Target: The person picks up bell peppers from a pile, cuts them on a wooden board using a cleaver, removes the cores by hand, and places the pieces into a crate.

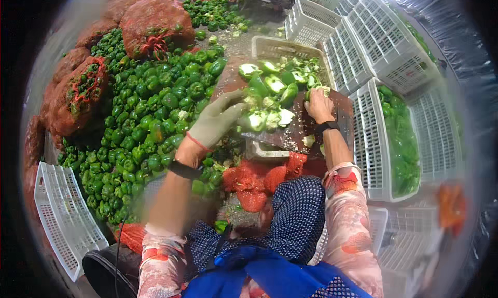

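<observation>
My left hand (pixel 218 119), in a pale glove, rests on cut green pepper pieces (pixel 270 98) piled on a dark wooden cutting board (pixel 298 134). The fingers spread over the pieces at the pile's left edge. My right hand (pixel 319 106) is bare with a dark wristband and closes on a green pepper piece (pixel 316 92) at the pile's right side. The board lies across a grey crate (pixel 270 46) holding more cut peppers.
A big heap of whole green peppers (pixel 150 106) lies to my left with red mesh sacks (pixel 155 23) on it. White plastic crates (pixel 373 43) stack at right; one white crate (pixel 371 142) holds green peppers. Another white crate (pixel 62 215) lies lower left. A red mesh bag (pixel 259 181) sits near my lap.
</observation>
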Available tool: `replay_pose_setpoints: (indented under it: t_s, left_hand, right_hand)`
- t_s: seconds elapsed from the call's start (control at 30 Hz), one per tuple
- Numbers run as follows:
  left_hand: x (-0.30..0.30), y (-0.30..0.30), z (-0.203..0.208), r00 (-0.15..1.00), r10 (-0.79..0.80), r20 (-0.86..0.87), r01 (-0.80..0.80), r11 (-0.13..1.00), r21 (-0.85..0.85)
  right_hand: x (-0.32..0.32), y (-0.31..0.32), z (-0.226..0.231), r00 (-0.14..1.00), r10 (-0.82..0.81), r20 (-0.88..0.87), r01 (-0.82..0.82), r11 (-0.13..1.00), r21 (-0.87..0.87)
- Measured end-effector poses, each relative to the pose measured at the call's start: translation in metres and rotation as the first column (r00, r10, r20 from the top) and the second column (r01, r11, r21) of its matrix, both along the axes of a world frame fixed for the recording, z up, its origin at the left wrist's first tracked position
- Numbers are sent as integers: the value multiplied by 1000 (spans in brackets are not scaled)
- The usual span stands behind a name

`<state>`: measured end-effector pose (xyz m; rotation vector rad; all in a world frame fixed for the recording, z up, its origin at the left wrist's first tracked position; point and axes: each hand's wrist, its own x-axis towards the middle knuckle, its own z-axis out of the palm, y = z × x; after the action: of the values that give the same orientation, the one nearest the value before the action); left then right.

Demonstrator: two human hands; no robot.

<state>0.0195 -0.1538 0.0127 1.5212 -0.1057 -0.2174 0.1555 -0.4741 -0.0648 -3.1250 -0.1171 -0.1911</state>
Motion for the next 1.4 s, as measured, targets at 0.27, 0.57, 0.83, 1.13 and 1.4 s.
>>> replay_pose_setpoints:
  t_s: [0.27,0.57,0.83,1.13,1.4]
  left_hand:
    - [2,-9,-8,995,-68,-69,60,991,-121]
    - [-30,-1,-7,914,-231,334,392,721,-572]
    - [-15,16,4,1000,16,26,-6,939,-344]
    - [-11,6,-24,857,108,504,-92,994,-56]
    - [-15,4,-26,742,72,667,-138,989,47]
  right_hand:
    - [-70,13,73,990,122,74,-142,895,423]
    - [-176,140,130,665,649,368,-712,701,51]
    - [-161,165,117,881,462,102,-233,235,944]
    - [-145,186,91,797,600,64,181,-339,923]
    - [-142,178,94,790,611,53,308,-470,827]
